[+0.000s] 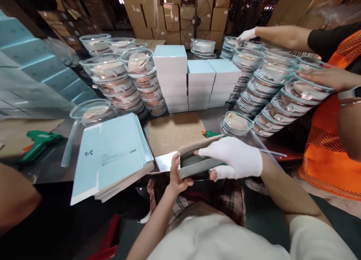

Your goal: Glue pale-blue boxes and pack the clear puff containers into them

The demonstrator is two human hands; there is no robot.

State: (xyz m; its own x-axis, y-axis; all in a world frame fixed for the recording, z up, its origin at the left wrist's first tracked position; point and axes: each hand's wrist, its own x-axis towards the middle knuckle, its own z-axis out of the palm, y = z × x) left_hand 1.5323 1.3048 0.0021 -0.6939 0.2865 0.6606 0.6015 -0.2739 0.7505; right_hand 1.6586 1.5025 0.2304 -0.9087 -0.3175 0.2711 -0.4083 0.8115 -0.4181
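Gloved in white with bare fingertips, the person's right hand (239,156) was clamped on the right part of a small open carton (199,168), one fingertip at its opening. The bare left hand (178,177) gripped the other end. Between them the carton sat at the near edge of a dark table (213,117), its greyish inside showing.

At the far left rose a bank of light-blue boxes (42,64). On the right stood a co-worker in an orange vest (327,147), whose gloved hand (248,34) reached to the rear dishes and whose other hand (318,76) rested on a nearer stack. Stacks of glass dishes (266,74) flanked a block of white boxes (172,79) with pale-blue tops. Nearer lay a pile of flat light-blue cartons (113,154), then a brown cardboard sheet (172,134) beside it. Smaller still were a green glue gun (41,139) on the left and, just beside it, a clear stick (70,143).
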